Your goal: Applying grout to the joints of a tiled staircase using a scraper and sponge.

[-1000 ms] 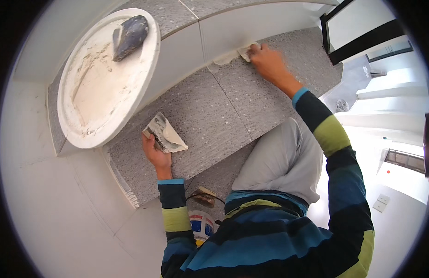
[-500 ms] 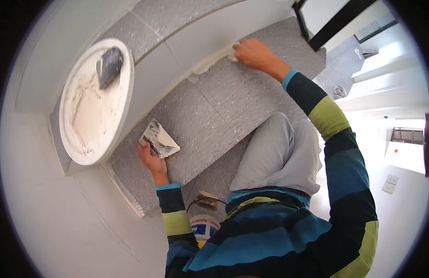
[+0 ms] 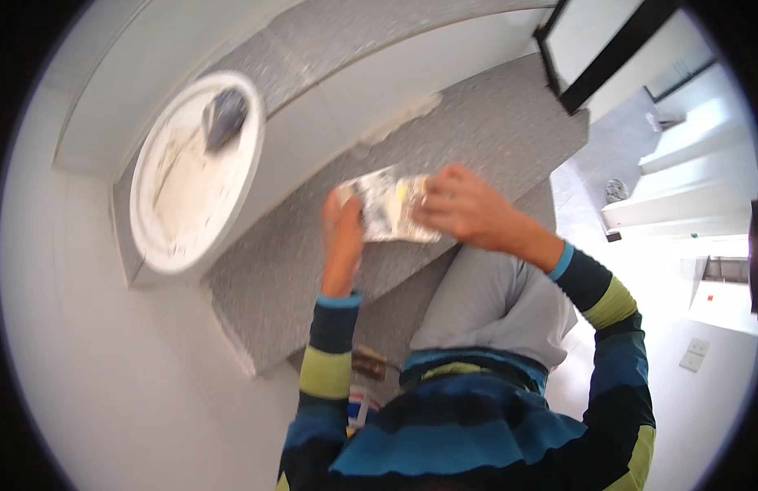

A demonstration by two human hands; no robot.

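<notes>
My left hand (image 3: pixel 344 241) is closed on the edge of a flat, silvery scraper plate (image 3: pixel 379 206) with white paste on it, held above the grey speckled stair tread (image 3: pixel 272 274). At the plate's right end is my right hand (image 3: pixel 469 210), fingers bent and pressed together. What it grips is smeared by motion; a pale piece with a yellow spot shows by its fingertips. Beyond the hands, a rough strip of whitish paste (image 3: pixel 403 120) lies along the joint between the tread and the white riser (image 3: pixel 338 102).
A round white basin lid (image 3: pixel 248 155) with dried paste and a dark wrapped lump (image 3: pixel 226 120) rests on the upper step at left. Near my body stand a bucket (image 3: pixel 362 407) and a brownish block (image 3: pixel 369 364). A black frame post (image 3: pixel 608 57) rises at far right.
My right hand has left the paste joint and come back to the plate. My left hand has moved right and up with the plate, so both hands now meet over the tread.
</notes>
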